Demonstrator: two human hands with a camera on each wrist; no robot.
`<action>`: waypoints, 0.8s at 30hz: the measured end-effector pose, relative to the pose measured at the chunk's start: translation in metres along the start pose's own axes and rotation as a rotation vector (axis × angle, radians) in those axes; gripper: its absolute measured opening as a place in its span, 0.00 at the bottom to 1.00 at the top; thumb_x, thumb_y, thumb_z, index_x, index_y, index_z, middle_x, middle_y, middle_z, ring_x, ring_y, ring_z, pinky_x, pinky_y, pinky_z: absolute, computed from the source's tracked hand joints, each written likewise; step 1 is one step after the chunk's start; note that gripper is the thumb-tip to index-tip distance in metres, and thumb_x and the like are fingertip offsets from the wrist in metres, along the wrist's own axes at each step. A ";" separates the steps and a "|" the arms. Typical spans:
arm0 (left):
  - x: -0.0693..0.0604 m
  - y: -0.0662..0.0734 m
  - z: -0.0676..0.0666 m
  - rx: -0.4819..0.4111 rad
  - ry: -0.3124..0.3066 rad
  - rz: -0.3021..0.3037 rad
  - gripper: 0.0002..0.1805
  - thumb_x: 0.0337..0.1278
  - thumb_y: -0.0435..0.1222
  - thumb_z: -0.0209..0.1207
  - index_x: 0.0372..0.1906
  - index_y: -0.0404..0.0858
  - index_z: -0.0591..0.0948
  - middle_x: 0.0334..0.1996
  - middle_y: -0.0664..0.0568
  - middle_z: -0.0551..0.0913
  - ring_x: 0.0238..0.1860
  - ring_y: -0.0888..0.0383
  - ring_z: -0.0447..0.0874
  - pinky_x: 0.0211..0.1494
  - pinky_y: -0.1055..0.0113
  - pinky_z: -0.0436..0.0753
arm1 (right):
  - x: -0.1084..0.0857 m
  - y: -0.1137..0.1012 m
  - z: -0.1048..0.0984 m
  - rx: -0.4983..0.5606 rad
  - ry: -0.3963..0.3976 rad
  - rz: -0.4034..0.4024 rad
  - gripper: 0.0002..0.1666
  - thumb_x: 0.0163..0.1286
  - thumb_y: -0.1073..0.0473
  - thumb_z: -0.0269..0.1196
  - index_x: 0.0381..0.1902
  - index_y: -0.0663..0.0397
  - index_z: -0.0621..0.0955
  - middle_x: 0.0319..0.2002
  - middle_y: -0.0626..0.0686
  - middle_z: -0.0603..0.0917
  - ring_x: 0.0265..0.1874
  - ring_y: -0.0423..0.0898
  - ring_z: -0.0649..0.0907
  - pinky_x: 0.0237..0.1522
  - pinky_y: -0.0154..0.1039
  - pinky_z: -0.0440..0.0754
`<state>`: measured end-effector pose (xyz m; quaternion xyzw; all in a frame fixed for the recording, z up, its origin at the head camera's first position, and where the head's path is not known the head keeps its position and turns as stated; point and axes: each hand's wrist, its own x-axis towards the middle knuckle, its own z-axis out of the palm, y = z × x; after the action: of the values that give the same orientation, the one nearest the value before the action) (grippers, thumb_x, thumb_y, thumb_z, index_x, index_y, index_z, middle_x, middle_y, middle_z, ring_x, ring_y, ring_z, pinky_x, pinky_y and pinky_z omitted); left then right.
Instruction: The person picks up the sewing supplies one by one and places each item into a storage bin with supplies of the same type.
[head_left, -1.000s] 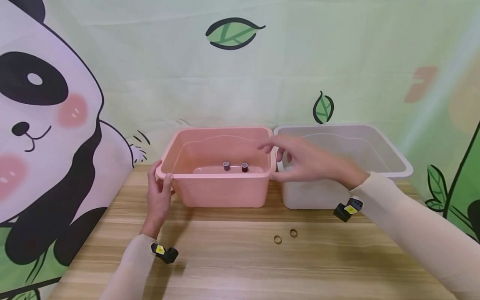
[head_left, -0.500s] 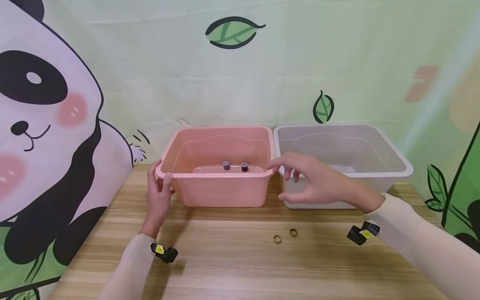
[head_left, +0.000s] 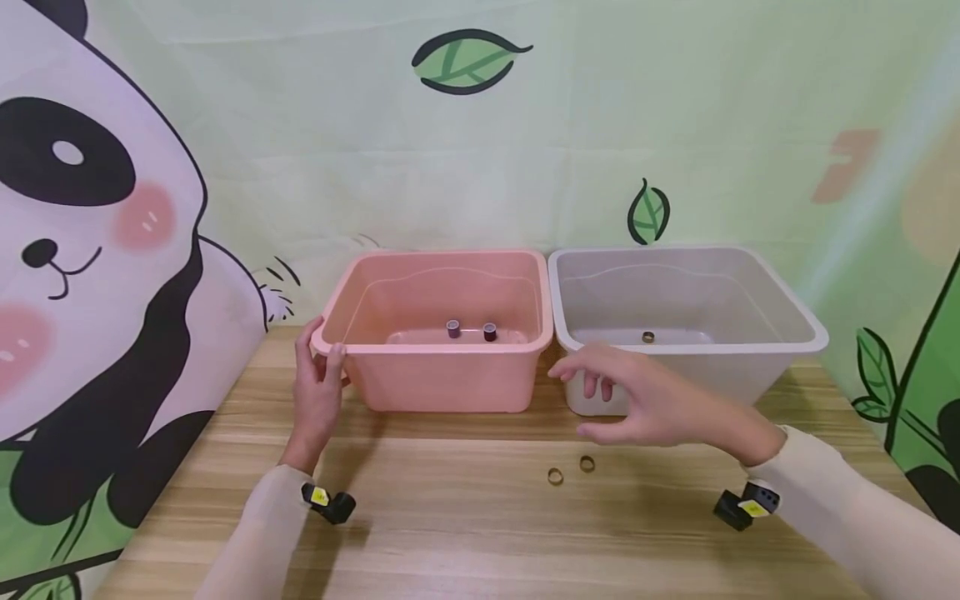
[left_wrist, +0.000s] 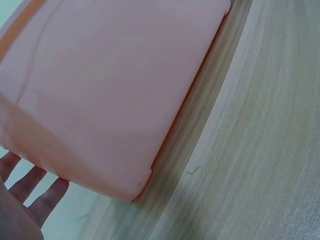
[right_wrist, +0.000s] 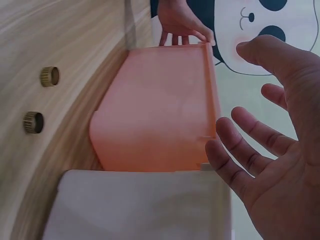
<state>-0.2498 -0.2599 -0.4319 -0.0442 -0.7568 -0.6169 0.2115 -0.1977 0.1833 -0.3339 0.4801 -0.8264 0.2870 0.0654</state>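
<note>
At the pink bin's (head_left: 442, 382) near left corner, the left hand (head_left: 317, 404) grips the rim, thumb in front; in the left wrist view its fingers (left_wrist: 47, 197) lie against the bin's side. The right hand (head_left: 651, 400) hovers in front of the grey bin (head_left: 750, 367), fingers spread and slightly bent, holding nothing. Two gold rings lie on the table, one left (head_left: 555, 477) and one right (head_left: 587, 463). Another gold ring (head_left: 648, 337) lies inside the grey bin. Inside the pink bin are two small dark cylinders, one left (head_left: 453, 329) and one right (head_left: 490, 332).
Both bins stand side by side at the back of the wooden table (head_left: 450, 508). Behind them hangs a green cloth (head_left: 337, 125) printed with leaves and a large panda. Each wrist wears a small black camera, left (head_left: 330, 504) and right (head_left: 746, 506).
The right hand has moved down and toward the person, from above the gap between the bins to the grey bin's front. The ring inside the grey bin now shows. The left hand stays put.
</note>
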 end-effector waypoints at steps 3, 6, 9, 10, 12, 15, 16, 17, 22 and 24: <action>0.000 0.000 0.000 0.005 0.002 -0.007 0.31 0.81 0.45 0.49 0.80 0.61 0.55 0.76 0.53 0.65 0.70 0.45 0.71 0.59 0.51 0.84 | -0.005 0.004 0.005 0.011 0.003 -0.017 0.35 0.59 0.54 0.77 0.63 0.47 0.77 0.53 0.40 0.81 0.39 0.39 0.80 0.38 0.35 0.85; 0.000 -0.001 0.000 0.010 0.003 -0.012 0.30 0.81 0.44 0.49 0.80 0.61 0.55 0.77 0.53 0.65 0.70 0.46 0.71 0.59 0.50 0.84 | -0.010 0.009 0.011 0.020 0.006 -0.025 0.34 0.59 0.55 0.77 0.62 0.47 0.78 0.52 0.40 0.81 0.38 0.37 0.80 0.37 0.35 0.85; 0.000 -0.001 0.000 0.016 0.003 -0.013 0.31 0.81 0.43 0.48 0.80 0.62 0.55 0.77 0.54 0.64 0.71 0.45 0.71 0.59 0.47 0.83 | -0.016 0.013 0.018 0.032 0.000 -0.013 0.34 0.59 0.55 0.77 0.62 0.46 0.78 0.50 0.40 0.81 0.39 0.36 0.80 0.37 0.34 0.84; 0.000 -0.001 0.000 0.014 0.004 -0.013 0.31 0.81 0.43 0.48 0.80 0.61 0.55 0.77 0.53 0.64 0.71 0.45 0.71 0.59 0.46 0.83 | -0.018 0.015 0.021 0.035 -0.002 -0.009 0.34 0.59 0.55 0.77 0.62 0.46 0.78 0.50 0.39 0.81 0.39 0.36 0.80 0.37 0.34 0.84; 0.001 -0.001 0.000 0.014 0.004 -0.015 0.31 0.81 0.43 0.48 0.80 0.61 0.54 0.78 0.52 0.63 0.71 0.44 0.70 0.60 0.44 0.82 | -0.022 0.019 0.026 0.039 -0.007 0.004 0.34 0.59 0.54 0.78 0.62 0.45 0.78 0.49 0.39 0.81 0.39 0.35 0.79 0.37 0.33 0.84; 0.001 -0.001 0.001 0.009 0.004 -0.015 0.31 0.81 0.43 0.48 0.80 0.61 0.54 0.78 0.52 0.62 0.72 0.43 0.69 0.60 0.42 0.81 | -0.028 0.024 0.035 0.049 -0.022 0.028 0.34 0.58 0.53 0.78 0.62 0.45 0.79 0.49 0.39 0.81 0.39 0.35 0.79 0.37 0.34 0.84; 0.001 0.000 0.001 0.009 0.004 -0.014 0.30 0.81 0.43 0.48 0.80 0.60 0.54 0.78 0.52 0.63 0.72 0.43 0.69 0.61 0.41 0.81 | -0.030 0.026 0.038 0.052 -0.032 0.037 0.34 0.59 0.53 0.78 0.62 0.45 0.78 0.49 0.39 0.82 0.39 0.36 0.80 0.37 0.34 0.84; 0.001 0.000 0.000 0.010 0.003 -0.013 0.30 0.81 0.43 0.48 0.80 0.61 0.54 0.78 0.52 0.62 0.72 0.43 0.69 0.61 0.41 0.81 | -0.032 0.028 0.040 0.056 -0.042 0.048 0.34 0.59 0.52 0.78 0.63 0.45 0.78 0.50 0.40 0.82 0.39 0.38 0.80 0.37 0.34 0.84; 0.000 0.000 0.000 0.015 0.003 -0.012 0.30 0.81 0.44 0.48 0.80 0.62 0.55 0.77 0.53 0.63 0.72 0.44 0.70 0.61 0.41 0.81 | -0.040 0.036 0.050 0.088 -0.088 0.109 0.34 0.62 0.51 0.76 0.64 0.43 0.77 0.49 0.40 0.81 0.38 0.44 0.81 0.35 0.37 0.83; 0.000 0.000 0.000 0.018 0.002 -0.012 0.30 0.81 0.44 0.48 0.80 0.62 0.54 0.77 0.54 0.63 0.72 0.45 0.70 0.61 0.43 0.81 | -0.043 0.040 0.053 0.093 -0.091 0.127 0.34 0.62 0.52 0.76 0.64 0.43 0.77 0.48 0.39 0.81 0.37 0.44 0.80 0.35 0.38 0.83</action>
<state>-0.2497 -0.2603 -0.4319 -0.0373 -0.7623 -0.6114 0.2090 -0.1996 0.2020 -0.4107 0.4416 -0.8432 0.3063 -0.0131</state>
